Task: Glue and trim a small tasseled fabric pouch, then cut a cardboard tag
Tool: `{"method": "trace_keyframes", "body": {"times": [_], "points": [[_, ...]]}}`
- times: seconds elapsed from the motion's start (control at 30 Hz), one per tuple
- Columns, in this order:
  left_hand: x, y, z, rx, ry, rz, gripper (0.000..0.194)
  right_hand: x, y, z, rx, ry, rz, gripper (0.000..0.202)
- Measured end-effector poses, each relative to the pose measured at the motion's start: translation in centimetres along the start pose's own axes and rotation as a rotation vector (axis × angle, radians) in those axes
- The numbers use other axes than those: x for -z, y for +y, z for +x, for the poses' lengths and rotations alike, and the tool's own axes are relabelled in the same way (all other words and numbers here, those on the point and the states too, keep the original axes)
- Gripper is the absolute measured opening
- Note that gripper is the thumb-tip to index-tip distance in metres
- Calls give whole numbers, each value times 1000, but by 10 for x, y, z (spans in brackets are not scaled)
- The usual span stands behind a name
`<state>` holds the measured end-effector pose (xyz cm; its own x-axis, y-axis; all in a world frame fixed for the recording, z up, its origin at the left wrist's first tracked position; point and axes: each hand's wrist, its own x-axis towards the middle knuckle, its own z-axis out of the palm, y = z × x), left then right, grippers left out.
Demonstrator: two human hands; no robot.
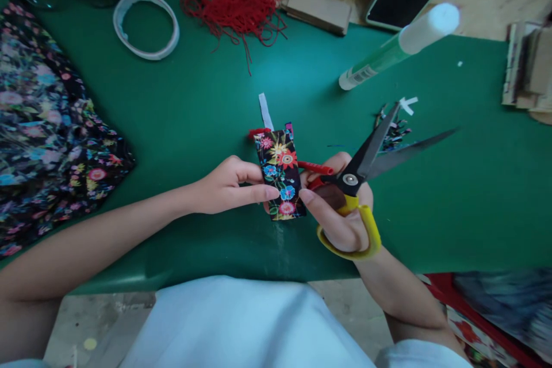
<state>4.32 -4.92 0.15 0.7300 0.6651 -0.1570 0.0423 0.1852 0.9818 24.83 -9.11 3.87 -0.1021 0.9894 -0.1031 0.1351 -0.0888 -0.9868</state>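
The left hand [226,187] pinches the floral piece [282,155], thumb on its face, over the green table [194,115]. Right of the piece, the right hand [342,227] grips spread-bladed scissors [350,180], thumb at the piece's edge. Beyond the piece, rightward, a tube [382,57] bears an unreadable barcode-like label [364,73]; leftward lie red cords [235,3].

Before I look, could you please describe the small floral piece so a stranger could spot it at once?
Over the green table, find the left hand and the right hand with yellow-handled scissors. Between them is the small floral piece, a dark rectangle. Unlike the large floral cloth at far left, it is compact and hand-held.
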Motion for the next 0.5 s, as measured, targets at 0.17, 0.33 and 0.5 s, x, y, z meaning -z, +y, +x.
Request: {"method": "trace_keyframes", "body": {"times": [0.17, 0.33, 0.5], "points": [[0, 2, 0, -18, 19, -25, 49, 1, -2, 5, 50, -46, -118, 26], [0, 3, -1, -3, -31, -15, 54, -1, -3, 3, -5, -27, -71, 28], [0, 8, 0, -13, -40, 20, 58, 0, -3, 1, -23, -23, -45, 28]]}}
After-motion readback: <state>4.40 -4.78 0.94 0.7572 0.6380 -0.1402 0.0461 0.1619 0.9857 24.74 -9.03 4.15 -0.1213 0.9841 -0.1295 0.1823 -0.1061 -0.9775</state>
